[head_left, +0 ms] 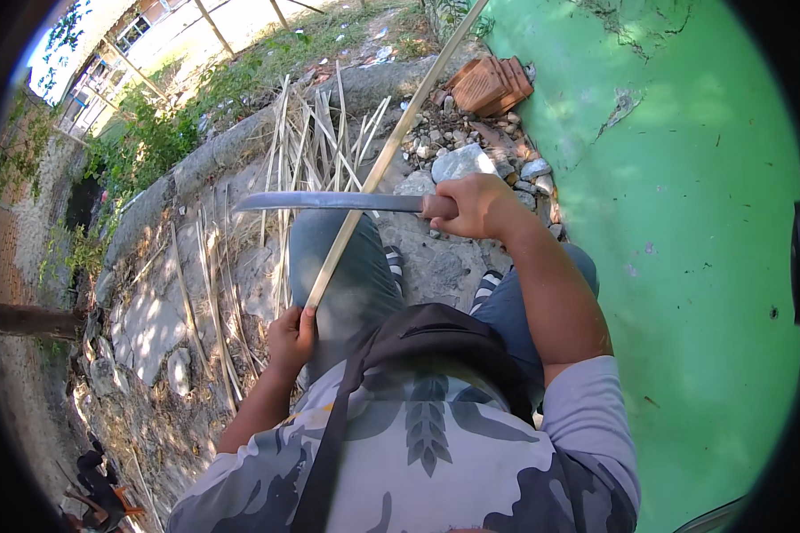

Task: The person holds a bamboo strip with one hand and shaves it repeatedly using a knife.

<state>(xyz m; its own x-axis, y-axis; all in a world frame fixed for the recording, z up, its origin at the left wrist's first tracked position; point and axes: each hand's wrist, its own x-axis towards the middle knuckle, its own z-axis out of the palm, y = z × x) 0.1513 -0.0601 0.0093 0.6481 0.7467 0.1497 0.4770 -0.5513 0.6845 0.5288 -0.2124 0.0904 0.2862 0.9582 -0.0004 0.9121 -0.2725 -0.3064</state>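
Observation:
My left hand is closed around the near end of a long pale strip, which looks like split bamboo. The strip slants up and to the right, past my left knee, toward the top edge of the view. In my right hand is the wooden handle of a machete. Its long, slightly curved blade points left and crosses the strip above my left knee. Whether blade and strip touch, I cannot tell.
A pile of pale split strips lies beyond my left knee, with more strips on the stony ground to the left. Rocks and stacked clay bricks sit by the green wall at right. A low stone edge runs at far left.

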